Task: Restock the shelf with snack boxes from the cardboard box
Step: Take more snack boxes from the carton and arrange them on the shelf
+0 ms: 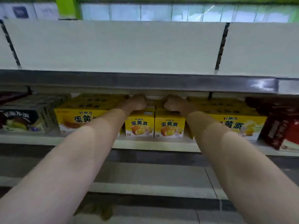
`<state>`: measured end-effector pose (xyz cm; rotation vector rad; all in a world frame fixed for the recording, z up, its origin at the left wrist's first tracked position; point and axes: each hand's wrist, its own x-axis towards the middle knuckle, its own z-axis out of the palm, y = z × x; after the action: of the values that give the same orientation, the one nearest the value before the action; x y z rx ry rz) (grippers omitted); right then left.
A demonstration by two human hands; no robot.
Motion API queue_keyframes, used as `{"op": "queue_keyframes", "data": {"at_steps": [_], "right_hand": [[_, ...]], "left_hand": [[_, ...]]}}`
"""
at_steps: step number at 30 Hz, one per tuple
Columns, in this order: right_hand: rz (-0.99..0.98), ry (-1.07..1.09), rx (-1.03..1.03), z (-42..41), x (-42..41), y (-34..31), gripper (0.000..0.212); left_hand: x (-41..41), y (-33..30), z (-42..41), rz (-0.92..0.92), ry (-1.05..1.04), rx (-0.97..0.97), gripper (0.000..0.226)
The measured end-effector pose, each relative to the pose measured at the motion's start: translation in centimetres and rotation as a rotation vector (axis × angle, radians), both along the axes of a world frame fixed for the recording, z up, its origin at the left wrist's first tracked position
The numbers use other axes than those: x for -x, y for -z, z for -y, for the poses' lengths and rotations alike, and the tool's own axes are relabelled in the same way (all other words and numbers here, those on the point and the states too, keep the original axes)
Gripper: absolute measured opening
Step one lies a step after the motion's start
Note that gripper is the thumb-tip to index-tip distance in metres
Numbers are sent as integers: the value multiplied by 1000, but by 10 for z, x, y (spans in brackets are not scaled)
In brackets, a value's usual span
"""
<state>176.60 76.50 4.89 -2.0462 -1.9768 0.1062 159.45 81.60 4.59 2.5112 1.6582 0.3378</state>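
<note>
Both hands reach deep under the upper shelf edge (145, 81): the left hand (137, 102) and right hand (174, 104) rest on the tops of two small yellow snack boxes (154, 125); fingers are hidden, so their grip cannot be told. The boxes stand side by side on the lower shelf (153, 145), fronts showing a cake picture. Larger yellow boxes (80, 122) flank them at 9 and 3 o'clock. A dark box (21, 118) sits farther toward 9, a red-brown box (281, 125) toward 3.
</note>
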Motion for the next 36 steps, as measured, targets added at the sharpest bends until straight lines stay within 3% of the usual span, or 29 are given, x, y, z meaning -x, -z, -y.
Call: {"op": "queue_keyframes", "data": {"at_steps": [10,17,21,26,29,31,34,36], "right_hand": [[-95,-9,-95,32,-8,-5,39],[-135,219,-183,106,-39,-23,26],[-157,393,-182,143,-61,-16,32],[-76,500,-173,176,-88,-4,32],[-55,519,-185,182,-108,-1,30],[-72,543,-129,184,-124,1,36],[-68,523,-92,185,-148,2,37],[-103,510,-93,182,-168,2,42]], "left_hand": [[-29,-8,26,171,160,-46,21],[-71,-19,70,250,415,-39,25],[-97,-15,100,287,467,1,22],[-124,-9,127,244,468,91,45],[-137,-9,130,323,427,123,45],[-145,-7,127,259,389,130,55],[-151,-8,125,-43,343,194,83],[-154,-11,123,-125,324,223,92]]}}
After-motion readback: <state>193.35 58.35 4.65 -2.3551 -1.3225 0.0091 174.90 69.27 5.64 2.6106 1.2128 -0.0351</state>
